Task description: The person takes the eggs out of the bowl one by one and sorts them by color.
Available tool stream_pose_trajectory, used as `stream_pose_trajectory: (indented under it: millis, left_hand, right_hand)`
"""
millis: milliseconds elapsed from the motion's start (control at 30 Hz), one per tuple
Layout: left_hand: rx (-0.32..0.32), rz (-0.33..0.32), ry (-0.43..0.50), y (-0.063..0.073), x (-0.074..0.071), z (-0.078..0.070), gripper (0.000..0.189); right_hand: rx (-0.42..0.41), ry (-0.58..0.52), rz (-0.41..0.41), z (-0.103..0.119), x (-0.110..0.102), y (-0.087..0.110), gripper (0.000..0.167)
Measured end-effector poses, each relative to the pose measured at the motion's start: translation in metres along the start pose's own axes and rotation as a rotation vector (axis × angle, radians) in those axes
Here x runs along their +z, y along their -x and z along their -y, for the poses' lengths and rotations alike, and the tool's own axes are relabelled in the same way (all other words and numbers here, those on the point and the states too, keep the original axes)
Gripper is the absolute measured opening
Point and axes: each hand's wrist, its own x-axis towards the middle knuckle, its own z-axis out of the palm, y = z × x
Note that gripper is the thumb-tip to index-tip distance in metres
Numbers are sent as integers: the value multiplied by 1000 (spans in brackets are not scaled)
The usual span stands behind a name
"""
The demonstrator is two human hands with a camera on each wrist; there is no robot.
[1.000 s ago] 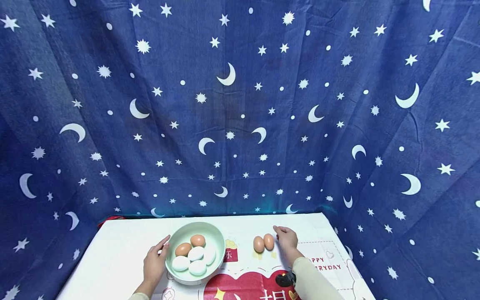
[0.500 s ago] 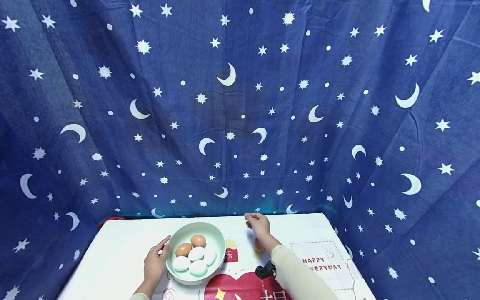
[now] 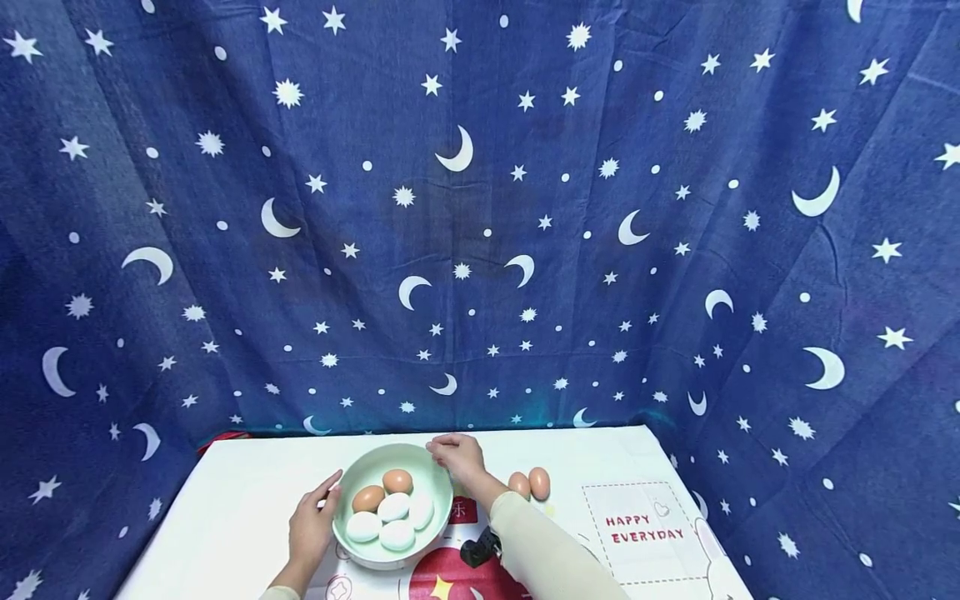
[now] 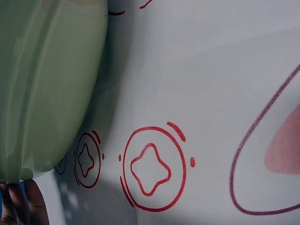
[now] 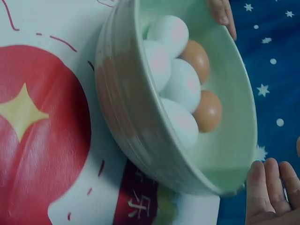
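A pale green bowl (image 3: 423, 469) on the table holds two brown eggs (image 3: 397, 481) and several white eggs (image 3: 397, 536). At its left side my left hand (image 3: 309, 529) touches the rim, fingers fairly straight along the wall; in the left wrist view fingertips (image 4: 35, 201) meet the bowl's edge. My right hand (image 3: 460, 457) is at the far right rim with nothing in it, its fingers (image 5: 273, 187) loosely extended in the right wrist view. To the right, two more brown eggs (image 3: 539, 483) lie side by side on the tablecloth, the nearer one partly behind my right forearm.
A white tablecloth (image 3: 255, 500) with red prints and a lettered dashed square covers the table. Behind and on both sides hangs a blue curtain (image 3: 480, 208) with moons and stars. A black device (image 3: 480, 547) sits on my right wrist.
My right hand has swung left from beside the two loose brown eggs to the bowl's far right rim. The left hand, the bowl and the eggs have stayed in place.
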Motion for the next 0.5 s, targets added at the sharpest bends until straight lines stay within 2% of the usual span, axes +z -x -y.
stream_pose_trajectory:
  millis: [500]
  left_hand:
    - [-23,-2,3,1,0,-1,43]
  right_hand:
    - [-23,68,9,-5,41,1,29]
